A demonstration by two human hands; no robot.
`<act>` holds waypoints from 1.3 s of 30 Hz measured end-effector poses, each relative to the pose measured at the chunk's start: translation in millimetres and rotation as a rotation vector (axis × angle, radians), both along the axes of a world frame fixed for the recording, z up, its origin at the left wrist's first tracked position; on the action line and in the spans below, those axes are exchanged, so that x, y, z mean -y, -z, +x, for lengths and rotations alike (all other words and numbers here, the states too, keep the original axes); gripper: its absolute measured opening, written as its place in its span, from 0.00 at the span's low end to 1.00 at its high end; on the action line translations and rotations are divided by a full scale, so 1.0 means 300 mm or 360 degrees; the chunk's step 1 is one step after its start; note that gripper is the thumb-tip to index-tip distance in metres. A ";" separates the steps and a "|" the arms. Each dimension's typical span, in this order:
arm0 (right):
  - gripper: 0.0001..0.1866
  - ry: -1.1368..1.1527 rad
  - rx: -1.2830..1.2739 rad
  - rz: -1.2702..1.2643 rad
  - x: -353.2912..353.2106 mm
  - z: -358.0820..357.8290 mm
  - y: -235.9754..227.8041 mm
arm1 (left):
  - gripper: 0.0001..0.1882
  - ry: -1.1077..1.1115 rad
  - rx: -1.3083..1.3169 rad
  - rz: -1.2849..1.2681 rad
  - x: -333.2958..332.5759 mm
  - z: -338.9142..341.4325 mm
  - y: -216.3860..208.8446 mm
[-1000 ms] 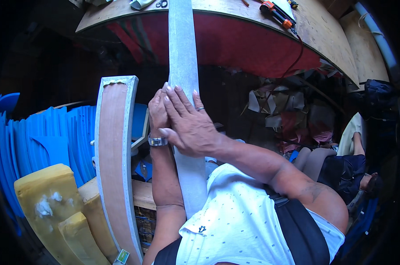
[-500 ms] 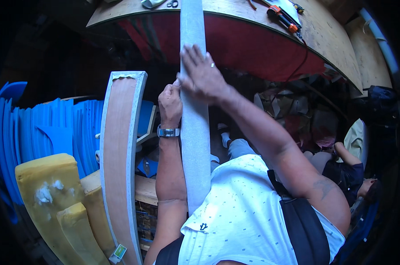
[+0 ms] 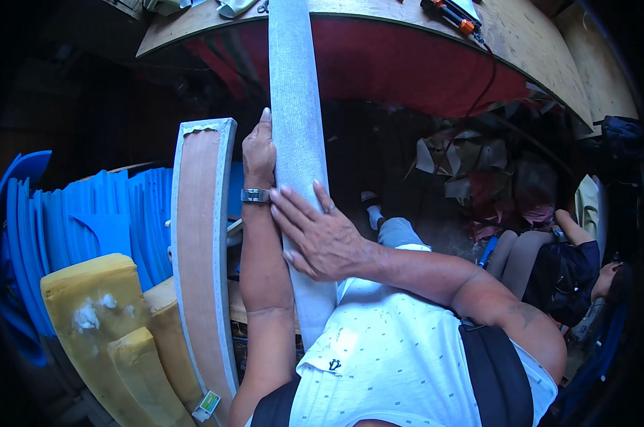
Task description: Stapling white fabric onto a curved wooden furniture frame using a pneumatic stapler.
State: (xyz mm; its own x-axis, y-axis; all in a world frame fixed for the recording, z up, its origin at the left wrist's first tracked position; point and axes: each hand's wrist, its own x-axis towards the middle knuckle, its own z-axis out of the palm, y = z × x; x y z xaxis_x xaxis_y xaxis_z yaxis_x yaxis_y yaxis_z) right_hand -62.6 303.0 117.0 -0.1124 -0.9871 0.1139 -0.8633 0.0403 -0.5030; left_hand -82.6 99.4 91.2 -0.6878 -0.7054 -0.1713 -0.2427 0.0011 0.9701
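Observation:
A long, narrow panel covered in light grey fabric (image 3: 297, 107) runs from my body to the bench edge. My left hand (image 3: 259, 151) is closed on its left edge, thumb pointing away from me; the other fingers are partly hidden. My right hand (image 3: 325, 238) lies flat across the upper face of the panel, nearer my body, with its fingers extended and the fingertips close to my left wrist. To the left stands another long panel (image 3: 199, 213), its bare wood back framed by folded fabric edges. A small green-and-white box (image 3: 206, 406) rests at its lower end.
The wooden bench (image 3: 521, 50) across the far side carries an orange-and-black tool (image 3: 453, 18) with a cord. Blue foam sheets (image 3: 87, 220) and yellow foam pieces (image 3: 91, 285) stand at left. At right, another person (image 3: 560, 270) sits low near fabric scraps (image 3: 457, 153).
My right hand has slid along the panel toward my body. The left hand keeps its hold on the edge, and the view has shifted slightly.

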 end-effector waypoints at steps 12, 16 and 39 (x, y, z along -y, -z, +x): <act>0.27 0.0593 -0.0442 -0.0298 0.370 -0.548 0.244 | 0.26 -0.0034 -0.0176 0.0291 0.024 -0.021 0.141; 0.45 0.0138 -0.0011 -0.0089 0.069 -0.251 0.082 | 0.27 0.0293 -0.0381 -0.0091 0.041 0.002 0.129; 0.41 0.1436 -0.0907 0.0361 0.006 -2.791 0.529 | 0.22 0.0285 0.0461 -0.0073 0.000 -0.547 0.129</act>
State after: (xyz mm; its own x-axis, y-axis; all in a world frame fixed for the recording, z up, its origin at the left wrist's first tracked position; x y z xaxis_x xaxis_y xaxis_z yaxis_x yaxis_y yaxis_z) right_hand -900.0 301.1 -41.9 -0.7942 -0.5721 0.2048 -0.5730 0.8173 0.0609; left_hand -246.7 99.4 52.5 -0.7290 -0.5892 -0.3484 -0.5000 0.1109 0.8589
